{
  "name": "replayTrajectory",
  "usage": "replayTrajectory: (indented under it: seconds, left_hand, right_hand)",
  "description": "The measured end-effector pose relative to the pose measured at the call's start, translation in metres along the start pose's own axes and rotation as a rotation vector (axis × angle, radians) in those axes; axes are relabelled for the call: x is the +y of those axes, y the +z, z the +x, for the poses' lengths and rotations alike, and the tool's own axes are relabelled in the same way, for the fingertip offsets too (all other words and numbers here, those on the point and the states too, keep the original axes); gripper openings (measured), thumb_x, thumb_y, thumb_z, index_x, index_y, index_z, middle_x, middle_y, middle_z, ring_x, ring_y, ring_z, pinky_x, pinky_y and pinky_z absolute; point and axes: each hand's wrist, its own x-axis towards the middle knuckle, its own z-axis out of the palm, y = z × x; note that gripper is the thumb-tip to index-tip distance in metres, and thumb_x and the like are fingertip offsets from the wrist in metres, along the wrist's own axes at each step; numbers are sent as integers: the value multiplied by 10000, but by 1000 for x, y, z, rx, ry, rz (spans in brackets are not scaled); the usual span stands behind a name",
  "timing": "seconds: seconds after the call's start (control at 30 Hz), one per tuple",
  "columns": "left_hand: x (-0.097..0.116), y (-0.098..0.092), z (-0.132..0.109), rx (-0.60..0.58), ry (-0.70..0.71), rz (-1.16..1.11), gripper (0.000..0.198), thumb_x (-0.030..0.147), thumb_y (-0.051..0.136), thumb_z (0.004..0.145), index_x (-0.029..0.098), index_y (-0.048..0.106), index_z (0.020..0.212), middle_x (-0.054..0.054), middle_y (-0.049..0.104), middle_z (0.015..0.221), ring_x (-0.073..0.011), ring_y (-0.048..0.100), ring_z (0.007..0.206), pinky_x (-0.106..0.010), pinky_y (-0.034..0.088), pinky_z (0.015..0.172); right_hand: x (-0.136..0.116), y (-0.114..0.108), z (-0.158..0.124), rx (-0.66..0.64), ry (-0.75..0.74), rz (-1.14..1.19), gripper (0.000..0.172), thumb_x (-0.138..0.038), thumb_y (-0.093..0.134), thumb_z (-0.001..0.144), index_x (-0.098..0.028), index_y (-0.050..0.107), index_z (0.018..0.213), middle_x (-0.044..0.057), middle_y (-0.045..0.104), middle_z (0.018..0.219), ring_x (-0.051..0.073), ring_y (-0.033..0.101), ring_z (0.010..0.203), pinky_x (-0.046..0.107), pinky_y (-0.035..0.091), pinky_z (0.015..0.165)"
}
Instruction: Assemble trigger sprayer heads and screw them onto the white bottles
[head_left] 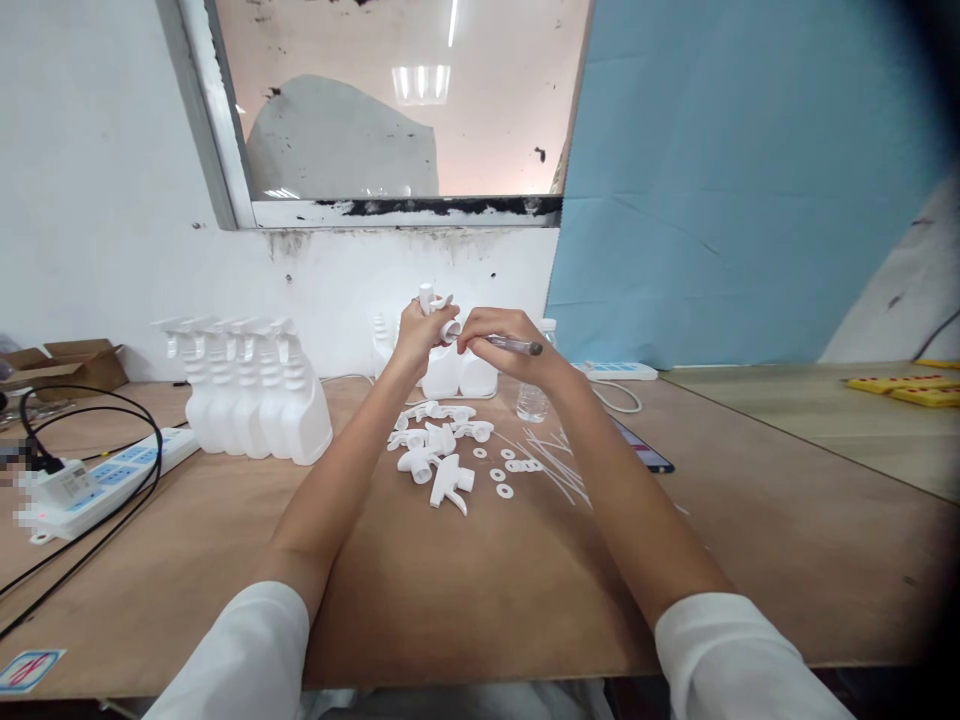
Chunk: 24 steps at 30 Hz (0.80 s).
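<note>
A white plastic spray head (451,331) is raised over the far middle of the table (480,590), gripped in the curled fingers of the left hand (421,330); the right hand (508,332), closed around a slim pen (521,346), meets its round collar. Below lie more molded trigger heads (451,482), flat white rings (505,491) and thin straight tubes (559,468) on the smooth brown surface. Ribbed-neck, matte bottles (301,425) stand left. Beyond, a scuffed white wall (360,275) carries a peeling-framed window (487,130); a creased blue sheet (712,180) hangs right.
</note>
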Motion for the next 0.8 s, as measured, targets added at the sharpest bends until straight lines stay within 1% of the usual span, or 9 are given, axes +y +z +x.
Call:
replayTrajectory:
  seconds: [0.1, 0.23, 0.33, 0.47, 0.57, 0.67, 0.73, 0.8]
  left_hand:
    - [-1, 0, 0, 37, 3, -8, 210, 163, 675, 665, 175, 493, 768, 56, 483, 590, -74, 450, 483, -189, 337, 433]
    - [2, -2, 0, 30, -33, -74, 186, 181, 671, 663, 170, 502, 738, 54, 464, 576, -76, 448, 471, -192, 350, 426]
    - [3, -4, -1, 34, -55, -104, 189, 184, 672, 659, 171, 498, 730, 60, 446, 570, -72, 440, 469, -184, 331, 416]
    - [0, -4, 0, 56, 5, -20, 185, 166, 653, 662, 177, 474, 706, 62, 443, 560, -66, 418, 451, -185, 300, 406]
    - [-3, -4, 2, 82, 57, 35, 186, 159, 651, 663, 177, 486, 747, 59, 468, 592, -72, 451, 471, -188, 322, 420]
    - [-2, -5, 3, 116, 85, 59, 196, 164, 657, 658, 172, 502, 777, 57, 480, 602, -80, 475, 486, -188, 326, 418]
    - [0, -6, 4, 130, 56, 20, 192, 171, 658, 655, 174, 497, 758, 63, 460, 574, -77, 455, 466, -187, 305, 405]
    - [4, -9, 4, 118, 3, -54, 197, 180, 664, 649, 176, 488, 736, 71, 439, 544, -70, 426, 443, -187, 284, 392]
  right_hand:
    - [1, 3, 1, 4, 2, -20, 237, -104, 475, 823, -186, 679, 736, 27, 632, 824, 156, 586, 756, 303, 421, 732]
    - [-1, 6, 2, -2, 10, 6, 238, -132, 468, 856, -192, 673, 752, 34, 635, 865, 164, 589, 787, 312, 428, 747]
    - [-4, 6, 2, -14, 21, 8, 240, -136, 462, 868, -189, 681, 786, 39, 629, 885, 162, 592, 796, 312, 432, 755]
    - [-7, 8, 3, -36, 34, -6, 241, -130, 459, 877, -184, 682, 802, 40, 630, 877, 163, 594, 792, 312, 436, 754]
    - [-7, 9, 3, -41, 32, -8, 235, -124, 457, 882, -187, 672, 811, 39, 632, 873, 167, 599, 804, 313, 443, 758]
    - [-6, 11, 3, -58, -15, -35, 225, -137, 445, 894, -192, 662, 868, 54, 628, 907, 183, 596, 843, 327, 451, 770]
    - [-5, 12, 4, -85, -71, -82, 227, -152, 435, 906, -199, 657, 923, 68, 618, 928, 202, 583, 875, 347, 452, 779]
    - [-4, 14, 4, -99, -103, -87, 237, -153, 428, 912, -202, 655, 962, 78, 616, 956, 211, 577, 903, 361, 453, 793]
